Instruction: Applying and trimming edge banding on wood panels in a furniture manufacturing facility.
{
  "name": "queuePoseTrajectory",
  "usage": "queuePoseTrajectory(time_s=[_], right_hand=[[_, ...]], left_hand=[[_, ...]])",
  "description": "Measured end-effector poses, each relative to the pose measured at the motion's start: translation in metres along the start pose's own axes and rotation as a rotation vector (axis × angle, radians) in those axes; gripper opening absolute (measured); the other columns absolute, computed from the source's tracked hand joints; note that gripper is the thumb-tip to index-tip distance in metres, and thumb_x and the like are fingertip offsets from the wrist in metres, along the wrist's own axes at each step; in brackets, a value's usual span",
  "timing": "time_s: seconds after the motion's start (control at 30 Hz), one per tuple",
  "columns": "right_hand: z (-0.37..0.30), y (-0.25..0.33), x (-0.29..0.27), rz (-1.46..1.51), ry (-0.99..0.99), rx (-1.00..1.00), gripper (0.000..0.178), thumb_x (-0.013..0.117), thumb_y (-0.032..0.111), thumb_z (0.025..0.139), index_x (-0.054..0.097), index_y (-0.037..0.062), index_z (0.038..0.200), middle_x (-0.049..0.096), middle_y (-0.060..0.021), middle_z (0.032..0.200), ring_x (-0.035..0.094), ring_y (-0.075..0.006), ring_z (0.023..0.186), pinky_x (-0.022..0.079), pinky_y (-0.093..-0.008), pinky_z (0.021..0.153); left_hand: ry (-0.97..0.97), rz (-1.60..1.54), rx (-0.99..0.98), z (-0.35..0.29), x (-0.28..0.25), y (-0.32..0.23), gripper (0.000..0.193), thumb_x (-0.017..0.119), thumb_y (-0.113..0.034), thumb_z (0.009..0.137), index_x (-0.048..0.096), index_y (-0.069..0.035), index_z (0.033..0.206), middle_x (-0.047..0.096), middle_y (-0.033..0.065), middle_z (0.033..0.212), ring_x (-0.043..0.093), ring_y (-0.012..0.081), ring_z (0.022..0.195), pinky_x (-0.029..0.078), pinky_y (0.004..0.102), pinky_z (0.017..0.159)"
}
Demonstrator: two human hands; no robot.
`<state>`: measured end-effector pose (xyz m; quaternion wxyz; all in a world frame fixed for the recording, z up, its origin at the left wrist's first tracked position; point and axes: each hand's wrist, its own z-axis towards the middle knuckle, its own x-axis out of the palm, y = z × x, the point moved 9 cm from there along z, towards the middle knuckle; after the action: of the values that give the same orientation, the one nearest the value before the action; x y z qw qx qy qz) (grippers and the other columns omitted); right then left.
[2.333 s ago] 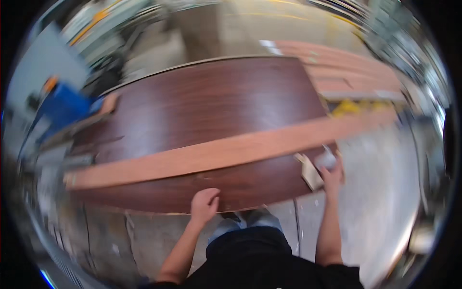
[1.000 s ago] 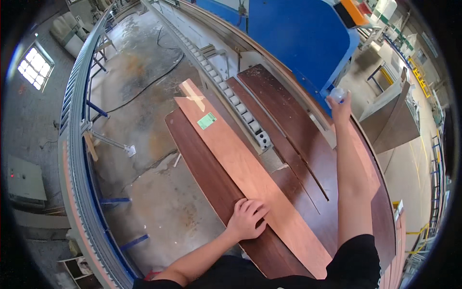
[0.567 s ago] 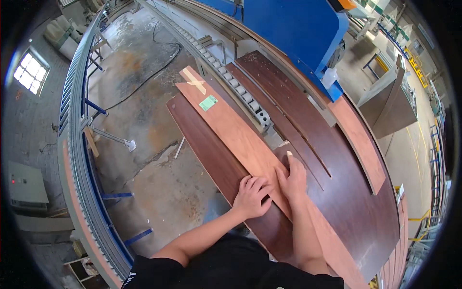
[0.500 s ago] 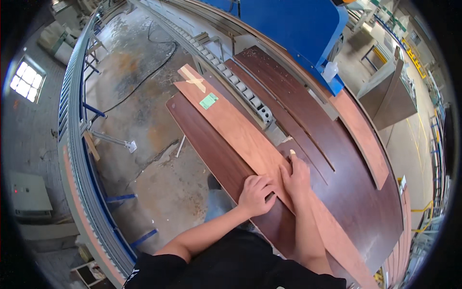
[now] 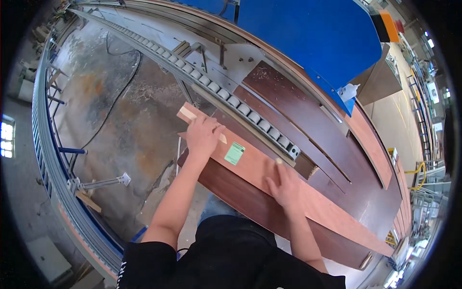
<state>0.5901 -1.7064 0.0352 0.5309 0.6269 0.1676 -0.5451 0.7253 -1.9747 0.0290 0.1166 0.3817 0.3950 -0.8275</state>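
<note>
A long reddish-brown wood board (image 5: 313,195) lies slantwise in front of me, with a green label (image 5: 234,153) and a pale strip of tape (image 5: 188,113) near its far left end. My left hand (image 5: 202,137) is closed over that taped end, its fingers bent across the face. Farther right, my right hand (image 5: 285,188) rests on the board's middle, thumb spread and fingers apart, slightly blurred. One of its fingertips has a yellowish cover. Beneath the board, a darker brown panel (image 5: 240,192) sticks out on my side.
A roller conveyor rail (image 5: 226,96) ends just beyond the board. Large dark panels (image 5: 337,139) with narrow strips lie behind it. A blue machine housing (image 5: 308,38) with a white bottle (image 5: 347,91) stands at the far right. Another roller track (image 5: 41,139) curves along the left.
My left hand has moved from the board's middle to its taped far left end. My right hand stays on the middle with its thumb now spread. The view has shifted too.
</note>
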Motion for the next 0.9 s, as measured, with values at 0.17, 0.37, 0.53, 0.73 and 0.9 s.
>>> queuePoseTrajectory(time_s=[0.17, 0.37, 0.53, 0.73, 0.9], right_hand=[[0.05, 0.041, 0.042, 0.02, -0.004, -0.071, 0.066, 0.079, 0.022, 0.077, 0.053, 0.0018, 0.134, 0.058, -0.0206, 0.124, 0.056, -0.0388, 0.111, 0.046, -0.0467, 0.095], [0.087, 0.088, 0.065, 0.052, 0.121, -0.167, 0.096, 0.085, 0.038, 0.066, 0.04, 0.0046, 0.144, 0.05, -0.0198, 0.134, 0.051, -0.0378, 0.121, 0.039, -0.0506, 0.101], [0.09, 0.105, 0.074, -0.035, 0.13, -0.155, 0.097, 0.085, 0.039, 0.063, 0.041, 0.0057, 0.143, 0.049, -0.0185, 0.133, 0.05, -0.0377, 0.121, 0.04, -0.0499, 0.101], [0.071, 0.114, 0.076, -0.004, 0.099, -0.153, 0.089, 0.08, 0.037, 0.066, 0.044, 0.0061, 0.141, 0.05, -0.0171, 0.128, 0.051, -0.0354, 0.118, 0.041, -0.047, 0.099], [0.054, 0.127, 0.079, 0.008, 0.091, -0.167, 0.083, 0.078, 0.039, 0.068, 0.048, 0.0042, 0.137, 0.051, -0.017, 0.126, 0.052, -0.0352, 0.117, 0.041, -0.047, 0.099]], left_hand=[[0.135, -0.029, -0.085, 0.009, 0.014, 0.009, 0.014, 0.074, -0.019, 0.079, 0.07, -0.009, 0.088, 0.061, 0.011, 0.092, 0.062, 0.0327, 0.084, 0.05, 0.0441, 0.073], [0.128, 0.176, 0.039, 0.0, 0.013, -0.009, 0.014, 0.067, -0.012, 0.083, 0.063, -0.004, 0.094, 0.059, 0.0124, 0.093, 0.06, 0.033, 0.084, 0.051, 0.0432, 0.074], [0.155, 0.351, 0.154, -0.009, 0.03, -0.008, 0.019, 0.062, -0.011, 0.081, 0.056, -0.002, 0.096, 0.057, 0.0138, 0.092, 0.063, 0.0279, 0.081, 0.052, 0.0397, 0.07], [0.196, 0.243, 0.136, -0.02, -0.001, 0.005, 0.016, 0.061, -0.012, 0.085, 0.054, -0.002, 0.095, 0.057, 0.0168, 0.091, 0.062, 0.0318, 0.081, 0.051, 0.0417, 0.07], [0.175, 0.085, 0.104, -0.035, -0.026, 0.019, 0.013, 0.06, -0.014, 0.09, 0.055, -0.003, 0.095, 0.057, 0.0164, 0.09, 0.062, 0.0358, 0.081, 0.052, 0.044, 0.07]])
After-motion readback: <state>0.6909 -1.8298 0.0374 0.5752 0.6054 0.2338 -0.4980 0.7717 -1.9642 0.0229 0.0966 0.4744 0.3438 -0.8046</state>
